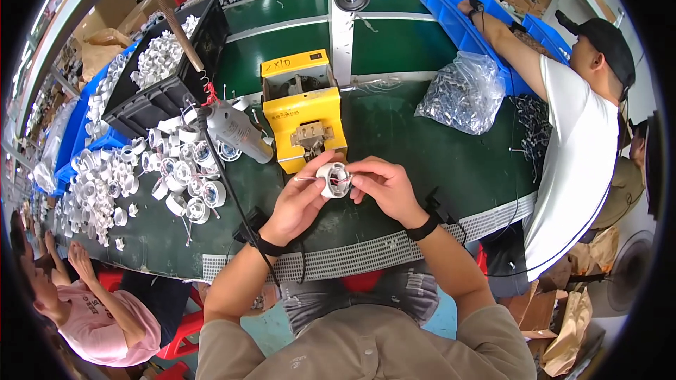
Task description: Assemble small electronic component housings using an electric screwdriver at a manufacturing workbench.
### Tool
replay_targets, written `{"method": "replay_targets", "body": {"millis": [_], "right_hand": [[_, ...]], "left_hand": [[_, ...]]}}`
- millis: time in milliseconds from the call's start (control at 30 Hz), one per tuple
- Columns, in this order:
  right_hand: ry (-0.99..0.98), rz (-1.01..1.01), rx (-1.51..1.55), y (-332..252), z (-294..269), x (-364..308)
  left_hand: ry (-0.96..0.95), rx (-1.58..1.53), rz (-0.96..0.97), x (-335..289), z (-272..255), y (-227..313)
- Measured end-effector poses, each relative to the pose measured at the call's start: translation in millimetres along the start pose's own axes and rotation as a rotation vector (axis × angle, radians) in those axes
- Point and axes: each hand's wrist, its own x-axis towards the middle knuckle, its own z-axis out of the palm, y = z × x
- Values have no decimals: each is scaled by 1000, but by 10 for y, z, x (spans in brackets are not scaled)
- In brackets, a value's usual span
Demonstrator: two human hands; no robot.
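Note:
My left hand (299, 200) is closed around the left side of a white round plastic housing (326, 190), whose open side faces up. Thin red and dark wires show inside it, and a white lead sticks out toward the left. At the housing's right rim, the thumb and fingers of my right hand (386, 186) are pinched together beside the wires; what lies between the fingertips is too small to tell. Just beyond both hands stands a yellow bench machine (301, 109) with a metal fixture on its front.
A grey electric screwdriver (239, 130) hangs left of the machine. Piled white housings (186, 172) cover the left bench, near a black crate (127, 109) of white parts. On the right lie a clear bag (461, 95) of small parts and dark cables (531, 127). A co-worker (574, 119) reaches into a blue bin (443, 3).

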Motion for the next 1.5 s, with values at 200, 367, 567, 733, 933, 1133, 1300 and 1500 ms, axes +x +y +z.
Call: {"method": "replay_targets", "body": {"millis": [200, 367, 567, 733, 933, 1133, 1300, 1500], "right_hand": [[99, -30, -170, 114, 7, -27], [163, -182, -327, 204, 28, -18], [172, -164, -367, 176, 68, -56], [207, -362, -594, 230, 61, -19], [140, -214, -404, 226, 108, 3], [156, -238, -641, 256, 89, 11], [247, -483, -750, -46, 335, 294], [108, -466, -776, 77, 1134, 941]], "left_hand": [[-72, -67, -53, 18, 37, -55], [-92, 11, -39, 19, -22, -127], [-92, -6, -21, 15, 8, -169], [-92, -73, 7, 0, 36, -187], [-55, -1, 29, -1, 49, -184], [43, 440, -223, 22, -34, -70], [9, 444, -330, 41, -82, -78], [103, 401, -133, 18, -198, -217]]}}
